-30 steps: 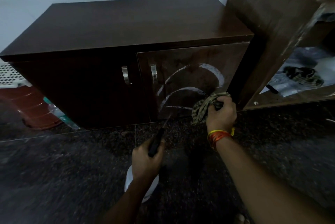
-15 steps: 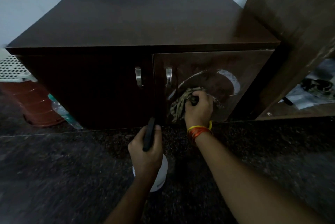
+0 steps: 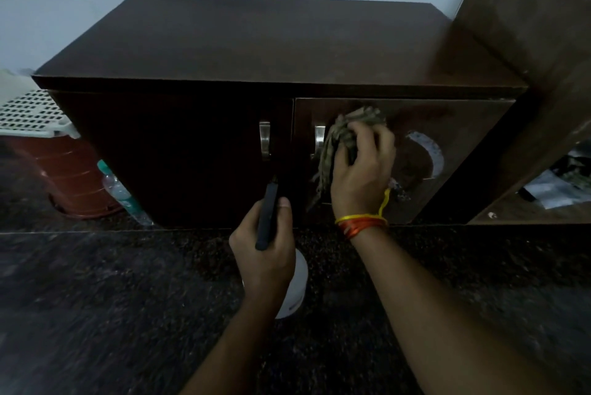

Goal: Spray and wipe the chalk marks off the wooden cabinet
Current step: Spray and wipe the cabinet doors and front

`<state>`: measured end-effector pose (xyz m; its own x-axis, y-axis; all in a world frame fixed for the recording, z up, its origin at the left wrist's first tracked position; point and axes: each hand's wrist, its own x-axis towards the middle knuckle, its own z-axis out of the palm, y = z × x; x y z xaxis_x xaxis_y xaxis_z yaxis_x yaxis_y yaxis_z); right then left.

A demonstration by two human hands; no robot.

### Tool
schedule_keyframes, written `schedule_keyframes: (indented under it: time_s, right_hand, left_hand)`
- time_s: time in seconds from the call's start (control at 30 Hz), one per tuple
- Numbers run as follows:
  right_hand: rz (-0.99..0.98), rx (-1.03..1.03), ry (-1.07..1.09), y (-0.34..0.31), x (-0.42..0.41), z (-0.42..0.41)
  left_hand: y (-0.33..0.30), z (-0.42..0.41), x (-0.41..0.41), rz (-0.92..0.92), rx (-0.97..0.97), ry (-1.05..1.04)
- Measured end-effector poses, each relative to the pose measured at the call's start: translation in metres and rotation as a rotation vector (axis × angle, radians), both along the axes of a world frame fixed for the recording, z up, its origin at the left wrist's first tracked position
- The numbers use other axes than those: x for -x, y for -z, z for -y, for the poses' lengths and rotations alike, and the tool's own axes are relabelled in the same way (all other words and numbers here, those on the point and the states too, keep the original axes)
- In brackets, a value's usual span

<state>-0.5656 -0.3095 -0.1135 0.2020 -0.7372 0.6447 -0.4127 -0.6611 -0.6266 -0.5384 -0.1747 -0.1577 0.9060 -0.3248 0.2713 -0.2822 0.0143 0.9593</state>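
1. Hidden/unclear: the spray bottle is mostly covered by the left hand; only a white lower body and a dark nozzle/trigger part above the knuckles show. Label not legible.
2. Cloth: bunched in the right hand, pattern blurred; part hangs down beside the right door handle. How much cloth lies under the palm cannot be told.
3. Chalk marks: one white curved arc visible on the right door, to the right of the right hand. Faint white specks near the wrist, low on the door; the hand blocks the door area behind it.
4. Frame right: a second brown furniture piece is cut off by the edge; items on its lower shelf are too dim to identify.
5. Frame left: a white perforated basket, a red-brown tub and a plastic bottle lie partly behind the cabinet side.
6. Hands: left hand closed around the spray bottle, held low in front of the gap between the doors, above the dark speckled floor. Right hand closed on the cloth, pressing it to the upper left part of the right door.
7. Right wrist carries orange/yellow thread bands.
8. Left door handle is untouched, apart from both hands.
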Motion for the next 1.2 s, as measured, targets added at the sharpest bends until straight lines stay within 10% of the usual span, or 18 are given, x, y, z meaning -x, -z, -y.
schedule_keyframes:
  time_s: [1.2]
  right_hand:
    - [-0.195, 0.237, -0.046, -0.027, 0.007, 0.014]
  left_hand:
    - [-0.005, 0.003, 0.003, 0.031, -0.026, -0.002]
